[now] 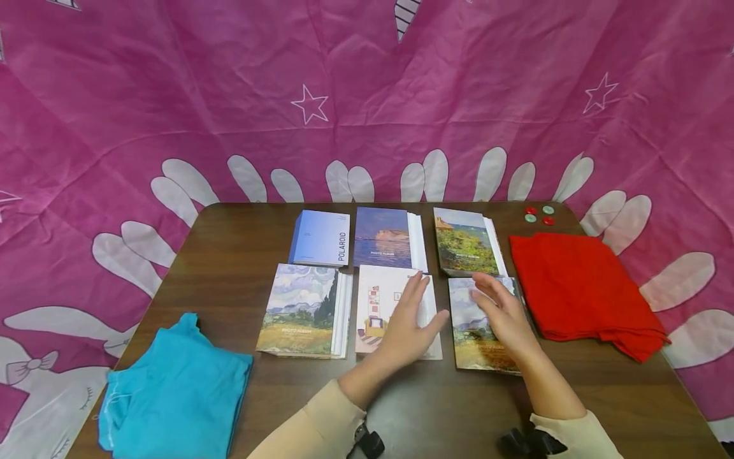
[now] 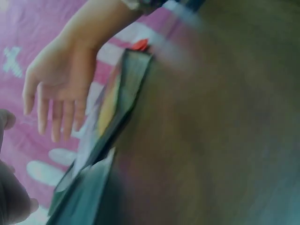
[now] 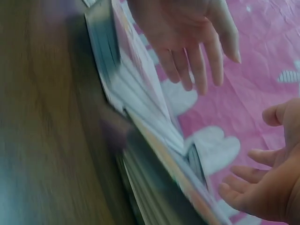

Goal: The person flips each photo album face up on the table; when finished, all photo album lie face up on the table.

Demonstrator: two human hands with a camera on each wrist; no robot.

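Two rows of photo albums lie on a brown table. My left hand [image 1: 405, 328], fingers extended, hovers over the white album [image 1: 375, 299] in the middle of the front row. Over the front right landscape album [image 1: 478, 344] is my right hand [image 1: 504, 319], its fingers loosely bent around nothing. At front left lies another landscape album [image 1: 301, 309]. Behind are a blue Polaroid album [image 1: 321, 236], a sea-cliff album [image 1: 383, 237] and a green garden album [image 1: 467, 245]. In the right wrist view, both the left hand [image 3: 187, 42] and right hand [image 3: 267, 178] appear above the albums, apart from them.
A folded turquoise cloth [image 1: 174, 389] lies at the table's left front. A red cloth [image 1: 579, 293] lies on the right, with several small red and pale green discs [image 1: 539, 215] behind it. A pink patterned sheet [image 1: 367, 83] hangs behind the table [image 1: 223, 255].
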